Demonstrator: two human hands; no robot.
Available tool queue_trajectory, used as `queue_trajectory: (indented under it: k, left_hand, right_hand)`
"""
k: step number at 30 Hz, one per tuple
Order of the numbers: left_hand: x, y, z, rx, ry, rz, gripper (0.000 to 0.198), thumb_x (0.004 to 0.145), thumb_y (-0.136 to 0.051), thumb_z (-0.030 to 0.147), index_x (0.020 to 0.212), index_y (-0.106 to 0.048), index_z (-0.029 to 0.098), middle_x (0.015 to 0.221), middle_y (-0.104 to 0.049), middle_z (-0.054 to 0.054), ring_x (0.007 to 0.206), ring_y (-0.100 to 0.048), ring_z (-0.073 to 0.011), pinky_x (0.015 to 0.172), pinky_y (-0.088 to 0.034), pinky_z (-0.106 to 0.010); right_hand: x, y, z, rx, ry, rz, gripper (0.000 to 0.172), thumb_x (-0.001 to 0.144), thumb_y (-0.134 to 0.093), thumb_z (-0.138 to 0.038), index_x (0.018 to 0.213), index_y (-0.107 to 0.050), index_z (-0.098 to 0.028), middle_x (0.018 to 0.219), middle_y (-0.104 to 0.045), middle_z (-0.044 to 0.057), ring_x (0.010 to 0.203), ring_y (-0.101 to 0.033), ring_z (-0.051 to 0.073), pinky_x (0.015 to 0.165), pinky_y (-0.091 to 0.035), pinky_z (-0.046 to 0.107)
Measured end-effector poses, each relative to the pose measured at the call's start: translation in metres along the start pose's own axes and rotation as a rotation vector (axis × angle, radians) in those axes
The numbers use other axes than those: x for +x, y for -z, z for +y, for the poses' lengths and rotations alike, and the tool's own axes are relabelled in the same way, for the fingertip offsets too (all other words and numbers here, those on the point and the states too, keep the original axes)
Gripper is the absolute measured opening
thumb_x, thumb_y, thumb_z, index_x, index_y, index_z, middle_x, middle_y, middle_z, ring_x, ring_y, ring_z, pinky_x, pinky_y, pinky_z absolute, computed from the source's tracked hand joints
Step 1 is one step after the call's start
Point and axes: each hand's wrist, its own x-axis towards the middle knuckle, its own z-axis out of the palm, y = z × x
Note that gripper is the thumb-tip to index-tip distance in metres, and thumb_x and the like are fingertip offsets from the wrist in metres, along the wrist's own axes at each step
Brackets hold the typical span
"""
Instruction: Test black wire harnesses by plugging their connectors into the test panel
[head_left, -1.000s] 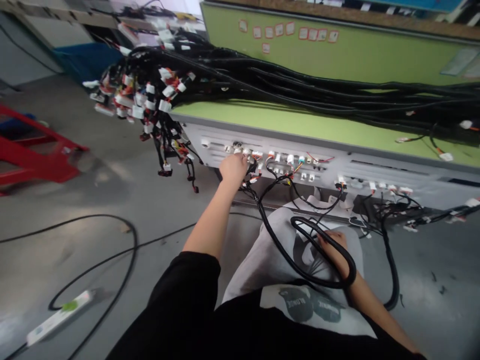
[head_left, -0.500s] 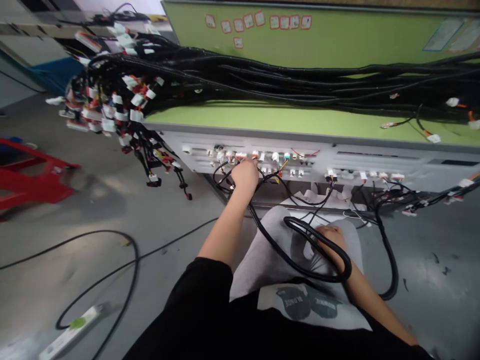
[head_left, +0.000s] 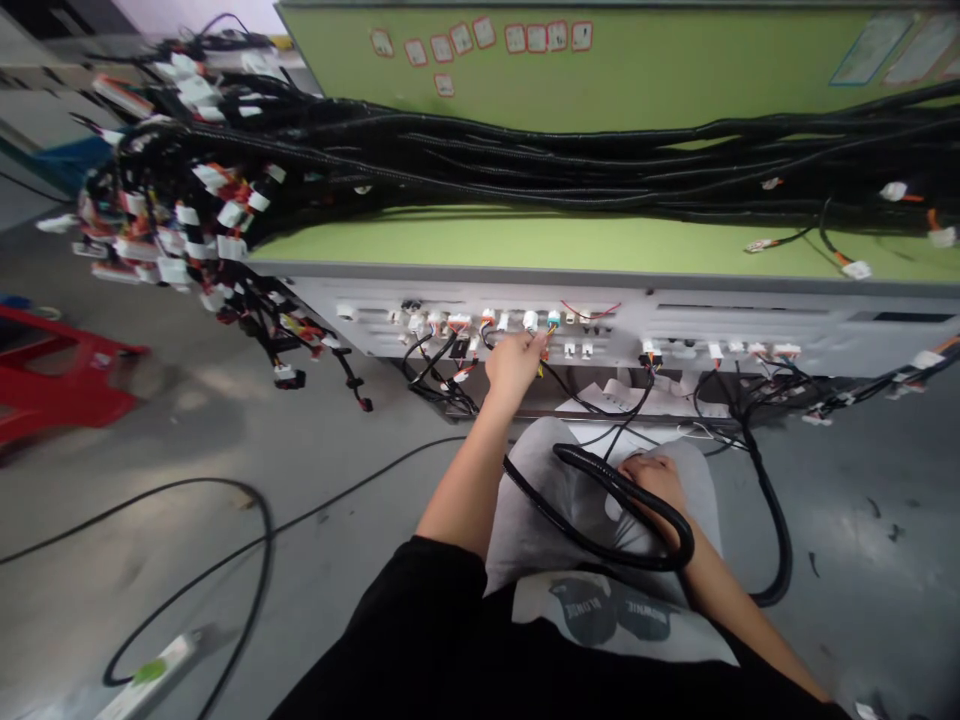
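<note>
While seated, reaches the left hand (head_left: pixel 514 362) up to a small plug (head_left: pixel 543 345) with orange leads, in the socket row (head_left: pixel 457 322) on the face of a grey panel (head_left: pixel 750 330). Bunches the fingertips against that plug; cannot tell whether pinching or only touching. Rests the right hand (head_left: pixel 651 475) knuckles-up on a white cloth (head_left: pixel 532 520) over the lap, fingers curled, with a black corrugated harness (head_left: pixel 600 470) looping across the wrist; cannot tell what those fingers grip, if anything. From that loop: one run up toward the plugs beneath the left hand, another curving out right over the floor below further sockets.

Above the panel, a green table (head_left: pixel 600 245) bearing a thick bundle of black harnesses (head_left: pixel 525 160), ending at left in a cluster of white connectors (head_left: pixel 187 225) hanging past the table's edge. Behind, a green board (head_left: pixel 675 70) with paper labels (head_left: pixel 480 38). Down left on the grey floor: red frame (head_left: pixel 52 380), thin black cable (head_left: pixel 255 540) lying in a curve, power strip (head_left: pixel 146 680) near the bottom edge.
</note>
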Motion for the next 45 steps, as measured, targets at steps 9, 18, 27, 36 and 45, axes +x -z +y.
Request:
queue_trajectory:
  k: [9,18,27,36,45]
  left_hand:
    - [0.004,0.001,-0.004,-0.174,-0.014,0.006,0.041,0.085,-0.047,0.048,0.065,-0.062,0.015,0.063,-0.061,-0.005,0.069,-0.057,-0.0176,0.06,-0.036,-0.024]
    - [-0.003,-0.009,0.003,-0.092,0.107,0.154,0.031,0.078,-0.053,0.048,0.067,-0.055,0.018,0.07,-0.06,-0.005,0.071,-0.057,-0.0188,0.062,-0.034,-0.026]
    - [-0.006,-0.013,0.011,-0.105,0.188,0.238,0.03,0.078,-0.052,0.047,0.065,-0.051,0.02,0.067,-0.059,-0.003,0.071,-0.058,-0.0191,0.062,-0.035,-0.026]
    - [-0.023,-0.012,0.009,-0.062,0.045,0.408,0.03,0.079,-0.061,0.038,0.101,-0.058,0.018,0.103,-0.062,-0.01,0.095,-0.059,-0.023,0.074,-0.044,-0.03]
    - [-0.017,-0.015,0.014,0.14,-0.14,0.371,0.03,0.088,-0.048,0.032,0.108,-0.066,0.018,0.105,-0.058,-0.014,0.093,-0.059,-0.0269,0.077,-0.043,-0.034]
  right_hand:
    - [-0.001,0.005,0.001,0.02,-0.011,-0.038,0.031,0.092,-0.04,-0.025,0.089,-0.07,-0.019,0.1,-0.071,0.008,0.097,-0.062,0.022,0.095,-0.028,0.035]
    - [0.003,0.01,-0.007,0.036,-0.004,-0.066,0.033,0.094,-0.038,-0.025,0.088,-0.069,-0.016,0.099,-0.07,0.011,0.095,-0.061,0.02,0.094,-0.025,0.034]
    - [0.004,0.004,0.002,0.028,0.002,-0.062,0.033,0.094,-0.038,-0.027,0.093,-0.07,-0.019,0.101,-0.071,0.007,0.099,-0.061,0.02,0.094,-0.025,0.035]
    - [0.004,-0.004,0.006,0.029,0.013,-0.029,0.03,0.094,-0.04,-0.028,0.093,-0.07,-0.021,0.101,-0.071,0.006,0.098,-0.061,0.021,0.093,-0.025,0.036]
    - [0.006,-0.006,0.007,0.044,0.017,-0.025,0.027,0.092,-0.044,-0.026,0.093,-0.07,-0.021,0.102,-0.071,0.007,0.097,-0.061,0.019,0.093,-0.024,0.036]
